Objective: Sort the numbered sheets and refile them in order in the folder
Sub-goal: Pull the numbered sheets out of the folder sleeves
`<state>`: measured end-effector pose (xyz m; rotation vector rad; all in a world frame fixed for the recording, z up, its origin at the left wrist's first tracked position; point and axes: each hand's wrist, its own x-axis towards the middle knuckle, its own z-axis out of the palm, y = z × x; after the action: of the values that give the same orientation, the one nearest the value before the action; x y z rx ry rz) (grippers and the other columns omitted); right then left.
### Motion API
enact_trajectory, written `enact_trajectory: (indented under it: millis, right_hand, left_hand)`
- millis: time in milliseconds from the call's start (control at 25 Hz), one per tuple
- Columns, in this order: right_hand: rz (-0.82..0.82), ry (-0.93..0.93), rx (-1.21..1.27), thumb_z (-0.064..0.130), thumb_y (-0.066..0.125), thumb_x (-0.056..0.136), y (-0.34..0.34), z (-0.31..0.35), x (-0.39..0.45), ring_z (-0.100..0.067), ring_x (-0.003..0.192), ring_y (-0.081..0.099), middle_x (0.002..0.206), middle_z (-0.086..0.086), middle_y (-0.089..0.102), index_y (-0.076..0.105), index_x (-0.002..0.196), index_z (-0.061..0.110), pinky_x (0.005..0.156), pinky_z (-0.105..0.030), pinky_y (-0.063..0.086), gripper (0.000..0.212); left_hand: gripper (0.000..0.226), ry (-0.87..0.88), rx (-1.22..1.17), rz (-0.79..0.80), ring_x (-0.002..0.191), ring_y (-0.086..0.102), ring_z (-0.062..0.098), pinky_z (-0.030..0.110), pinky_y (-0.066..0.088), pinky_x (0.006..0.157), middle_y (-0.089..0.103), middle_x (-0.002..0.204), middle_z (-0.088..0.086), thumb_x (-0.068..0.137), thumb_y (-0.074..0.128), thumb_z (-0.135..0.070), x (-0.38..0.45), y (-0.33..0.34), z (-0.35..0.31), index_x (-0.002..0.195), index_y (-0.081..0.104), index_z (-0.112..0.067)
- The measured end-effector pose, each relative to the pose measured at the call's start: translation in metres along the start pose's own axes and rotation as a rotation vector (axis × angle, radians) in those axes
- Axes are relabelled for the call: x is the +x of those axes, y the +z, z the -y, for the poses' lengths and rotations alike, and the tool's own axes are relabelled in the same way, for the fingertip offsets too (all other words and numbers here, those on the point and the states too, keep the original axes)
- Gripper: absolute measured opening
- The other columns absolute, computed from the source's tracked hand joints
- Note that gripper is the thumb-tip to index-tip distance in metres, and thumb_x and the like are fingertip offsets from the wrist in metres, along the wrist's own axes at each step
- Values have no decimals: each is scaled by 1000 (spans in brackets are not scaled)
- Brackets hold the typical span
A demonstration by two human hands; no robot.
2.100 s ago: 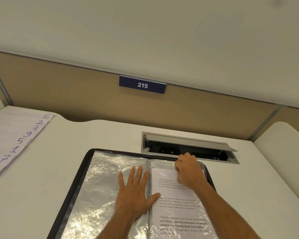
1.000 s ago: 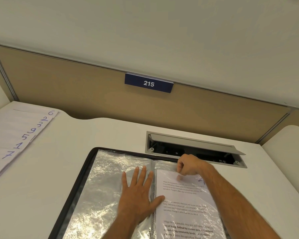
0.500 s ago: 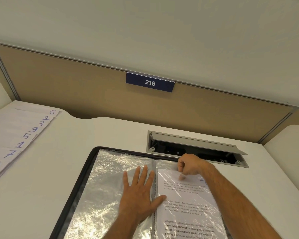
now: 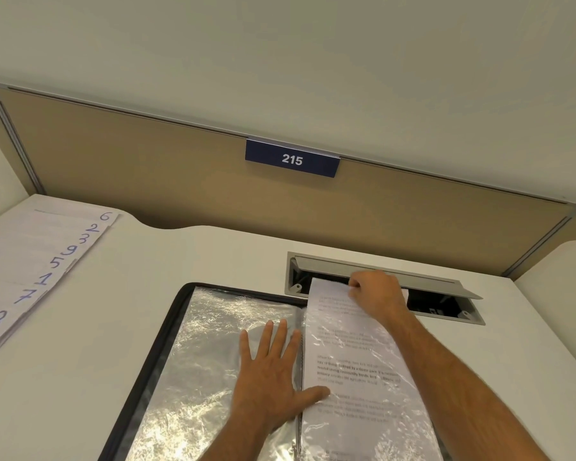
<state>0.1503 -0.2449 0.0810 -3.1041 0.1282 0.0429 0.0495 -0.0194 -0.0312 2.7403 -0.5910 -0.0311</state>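
A black-edged folder [image 4: 153,357] lies open on the white desk, its clear plastic sleeves shining. My left hand [image 4: 271,371] presses flat on the left sleeve, thumb across the spine onto the right page. My right hand [image 4: 374,296] pinches the top edge of a printed sheet [image 4: 353,354], which sticks out beyond the top of the right sleeve and over the desk's cable box. At the far left lies a fanned row of numbered sheets [image 4: 30,261], showing 6, 2, 3, 9, 5, 1, 7, 8 in blue ink.
A grey cable box [image 4: 446,287] with its lid raised is sunk into the desk just behind the folder. A tan partition with a blue "215" plate [image 4: 292,159] closes off the back. Bare desk [image 4: 180,257] lies between the fanned sheets and the folder.
My right hand has pulled the printed sheet upward out of the right sleeve, so its top edge now reaches over the cable box. The left hand has stayed pressed on the folder.
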Motion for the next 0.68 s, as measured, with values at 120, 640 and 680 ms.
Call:
enact_trajectory:
  millis: [120,640,680]
  right_hand:
    - [-208,-37,-34,21,58,98,-12,-1,13,-23,92,61,95,0,72,69,97,20,87,-38,43,10]
    - [-635,-157,39,18,61,97,-109,-20,28,-25,76,60,85,-6,71,69,92,10,72,-41,49,12]
    - [-629,-165,65,17,62,97,-115,-21,24,-26,79,62,87,-7,72,70,94,9,73,-39,49,12]
  left_hand:
    - [110,-10,9,-30,141,42,32,70,20,106,45,152,9,70,33,-99,0,2,0,143,55,-20]
    - [119,-22,12,-17,151,20,31,68,5,113,20,163,4,65,26,-104,0,-5,-1,155,33,-27]
    - [122,-33,13,-8,154,1,27,65,-7,116,0,165,-1,62,21,-105,1,-6,0,159,15,-31]
